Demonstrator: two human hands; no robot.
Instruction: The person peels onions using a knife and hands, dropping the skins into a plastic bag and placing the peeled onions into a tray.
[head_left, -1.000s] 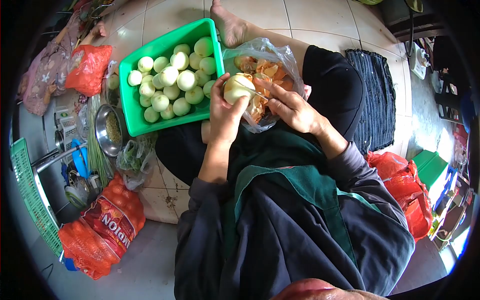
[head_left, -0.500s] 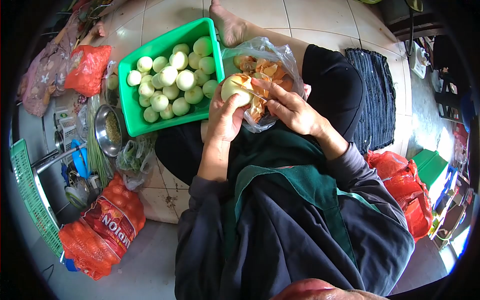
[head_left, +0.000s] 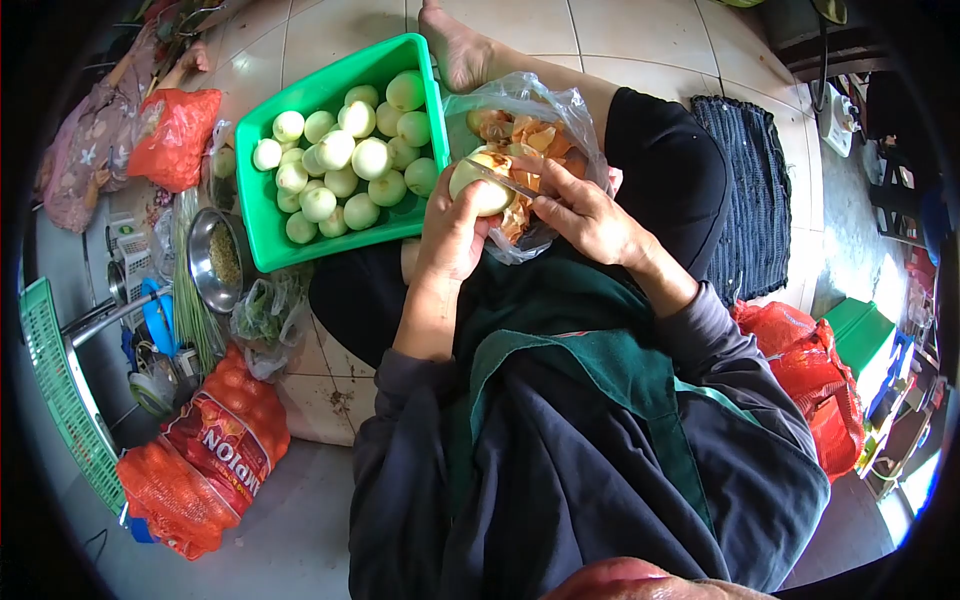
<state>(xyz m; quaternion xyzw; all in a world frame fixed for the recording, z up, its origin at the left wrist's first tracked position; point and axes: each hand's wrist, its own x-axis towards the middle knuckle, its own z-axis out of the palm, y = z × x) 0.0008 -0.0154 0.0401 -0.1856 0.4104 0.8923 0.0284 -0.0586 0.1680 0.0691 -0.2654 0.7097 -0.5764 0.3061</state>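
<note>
My left hand [head_left: 449,235] is wrapped round a pale, mostly peeled onion [head_left: 478,192]. A small knife [head_left: 508,182] is gripped in my right hand [head_left: 590,220], its blade lying across the onion's upper side. Some brown skin shows on the onion's top near the blade. Beneath both hands, a clear plastic bag [head_left: 588,125] holds loose brown onion skins [head_left: 535,135]. Left of the bag, a green plastic basin [head_left: 262,235] contains several peeled onions [head_left: 338,150].
A red net sack of onions [head_left: 215,450] lies at lower left. A metal bowl [head_left: 208,285] and a bag of green leaves [head_left: 265,315] are near the basin. On the right are a dark woven mat [head_left: 745,200] and another red net sack [head_left: 800,370]. An orange plastic bag [head_left: 175,140] sits at upper left.
The onion has turned slightly in my left hand, and a flap of skin at its top has come away. The knife blade has shifted left over the onion.
</note>
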